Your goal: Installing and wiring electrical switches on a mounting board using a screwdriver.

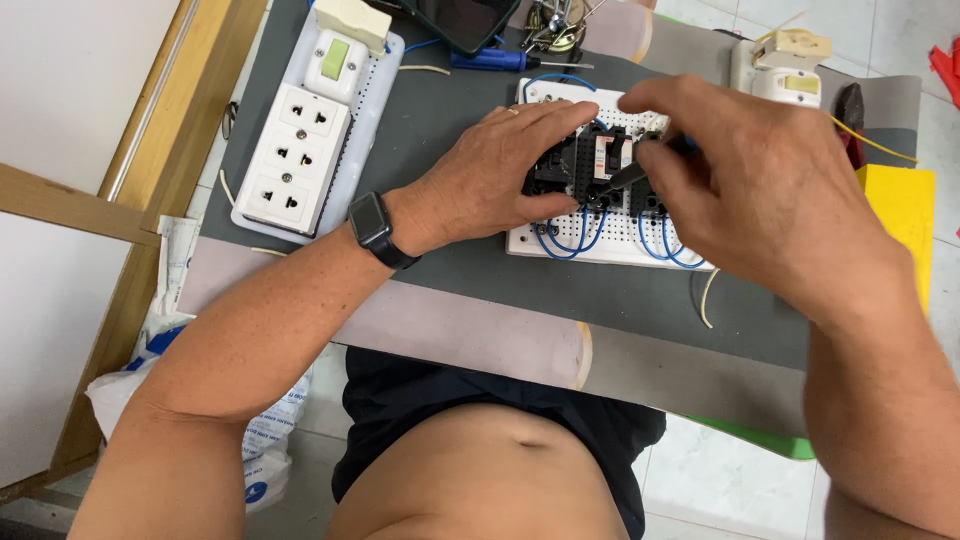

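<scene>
— How far along is the wiring on the white perforated board (540, 243)?

— Black switch modules (585, 165) already sit on it, and blue wire loops (565, 243) run beneath them, so much of the hook-up looks done. The board lies on the grey mat (450, 130), right of the white socket strip (295, 160).

— And the hands?

— The left hand (500, 170) lies flat over the modules, fingers closed lightly around their left edge, steadying them. The right hand (760, 180) pinches a dark-tipped tool (630, 175), its point touching a module's terminal.

— What is left?

— Judging by that, fastening at this terminal appears unfinished; a loose pale wire (706, 300) lies beside the board.
</scene>
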